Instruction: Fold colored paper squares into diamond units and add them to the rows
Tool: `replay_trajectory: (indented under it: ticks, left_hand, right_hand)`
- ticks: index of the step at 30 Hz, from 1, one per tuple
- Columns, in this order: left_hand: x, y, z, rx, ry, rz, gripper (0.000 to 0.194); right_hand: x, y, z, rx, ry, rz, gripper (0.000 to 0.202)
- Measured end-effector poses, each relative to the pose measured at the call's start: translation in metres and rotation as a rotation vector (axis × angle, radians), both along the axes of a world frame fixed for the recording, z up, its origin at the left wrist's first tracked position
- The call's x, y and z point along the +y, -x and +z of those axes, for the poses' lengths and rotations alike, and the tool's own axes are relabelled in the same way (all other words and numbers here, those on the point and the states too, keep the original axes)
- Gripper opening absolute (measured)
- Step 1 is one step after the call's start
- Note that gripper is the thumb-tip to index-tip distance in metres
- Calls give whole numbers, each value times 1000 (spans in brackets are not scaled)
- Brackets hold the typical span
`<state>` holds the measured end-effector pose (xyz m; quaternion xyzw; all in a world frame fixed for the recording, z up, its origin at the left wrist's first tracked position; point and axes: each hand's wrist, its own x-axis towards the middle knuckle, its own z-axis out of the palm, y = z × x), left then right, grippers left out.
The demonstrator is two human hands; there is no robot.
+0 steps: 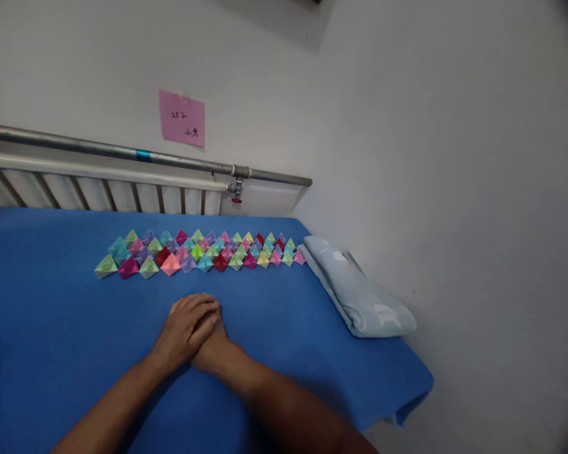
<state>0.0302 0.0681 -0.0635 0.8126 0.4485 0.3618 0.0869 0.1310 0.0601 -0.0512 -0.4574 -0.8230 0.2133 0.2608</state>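
My left hand (pixel 185 326) lies over my right hand (pixel 214 348) on the blue cloth (pixel 66 328), its fingers closed around it. The fingers of my right hand are mostly hidden under the left. Just beyond both hands, several small folded paper pieces (pixel 170 265) stand close together in long rows. They are green, pink, red, purple, blue and yellow. Neither hand touches them.
A folded pale blue blanket (pixel 360 293) lies at the right edge against the wall. Behind the cloth run a metal pipe (pixel 189 162) with a red-handled valve (pixel 236 200) and a white radiator (pixel 89 193). A pink note (pixel 182 118) hangs on the wall.
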Motion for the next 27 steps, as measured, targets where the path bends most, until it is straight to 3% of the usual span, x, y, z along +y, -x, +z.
replay_trajectory:
  ticks: [6, 12, 19, 22, 27]
  left_hand:
    - [11, 13, 2, 2, 93, 43, 30]
    - [13, 27, 9, -50, 57, 188, 34]
    - [22, 55, 10, -13, 119, 371, 31]
    - [22, 56, 11, 5, 186, 399, 33]
    - [17, 51, 22, 41, 353, 445, 38]
  right_hand:
    - [6, -1, 8, -436, -174, 133, 43]
    - [3, -8, 12, -360, -158, 70, 33]
    - [6, -69, 19, -379, 1, -49, 26]
    - [8, -84, 17, -326, 0, 3, 30]
    - [5, -83, 18, -343, 33, 74, 31]
